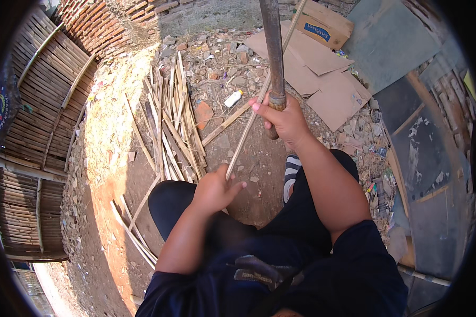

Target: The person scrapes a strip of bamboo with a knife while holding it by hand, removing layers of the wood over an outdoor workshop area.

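Note:
My right hand is closed round the wooden handle of a machete, whose long dark blade points away from me. A thin, pale bamboo strip slants up along the blade's left side. My right thumb lies on the strip near the handle. My left hand grips the strip's near end above my left knee; its thumb sticks out to the right. The strip's far end runs out of the top of the picture.
A heap of split bamboo strips lies ahead and left, with a few more beside my left knee. A white bottle, brick piece, flattened cardboard and a carton lie ahead. Slatted bamboo panels stand left; dark boards lean right.

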`<state>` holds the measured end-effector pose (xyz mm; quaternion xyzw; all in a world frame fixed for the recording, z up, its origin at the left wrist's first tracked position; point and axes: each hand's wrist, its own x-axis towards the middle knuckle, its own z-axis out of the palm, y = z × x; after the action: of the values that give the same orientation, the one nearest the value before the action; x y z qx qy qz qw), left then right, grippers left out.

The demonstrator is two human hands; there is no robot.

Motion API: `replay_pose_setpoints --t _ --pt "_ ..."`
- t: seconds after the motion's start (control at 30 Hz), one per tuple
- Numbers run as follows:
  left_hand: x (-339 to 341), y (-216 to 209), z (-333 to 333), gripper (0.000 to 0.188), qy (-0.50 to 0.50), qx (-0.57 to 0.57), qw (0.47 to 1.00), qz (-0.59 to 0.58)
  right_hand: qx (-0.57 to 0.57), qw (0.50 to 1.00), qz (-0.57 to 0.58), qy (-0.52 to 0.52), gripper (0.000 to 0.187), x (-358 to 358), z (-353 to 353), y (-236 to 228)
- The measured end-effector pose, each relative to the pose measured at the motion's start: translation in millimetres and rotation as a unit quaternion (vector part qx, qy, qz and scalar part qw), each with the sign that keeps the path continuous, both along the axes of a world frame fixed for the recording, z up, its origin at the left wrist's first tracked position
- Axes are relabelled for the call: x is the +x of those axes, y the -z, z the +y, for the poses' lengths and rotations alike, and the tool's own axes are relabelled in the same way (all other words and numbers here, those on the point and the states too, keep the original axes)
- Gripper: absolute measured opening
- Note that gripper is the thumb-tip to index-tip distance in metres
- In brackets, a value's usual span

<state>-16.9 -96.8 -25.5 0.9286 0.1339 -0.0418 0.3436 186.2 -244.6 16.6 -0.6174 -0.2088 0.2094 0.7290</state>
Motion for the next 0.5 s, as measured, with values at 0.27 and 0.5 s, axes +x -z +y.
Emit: replay_pose_setpoints --t 0.27,0.5 --pt "14 -7 -1 0.027 -0.101 -0.283 0.946 -0.119 0.074 0.996 -0.038 -0.031 0.020 -16 17 -11" --pt "17 -46 31 0.032 -0.158 -0.150 0.968 -0.125 -0.063 0.944 -0.306 0.106 0.022 -9 15 -33"
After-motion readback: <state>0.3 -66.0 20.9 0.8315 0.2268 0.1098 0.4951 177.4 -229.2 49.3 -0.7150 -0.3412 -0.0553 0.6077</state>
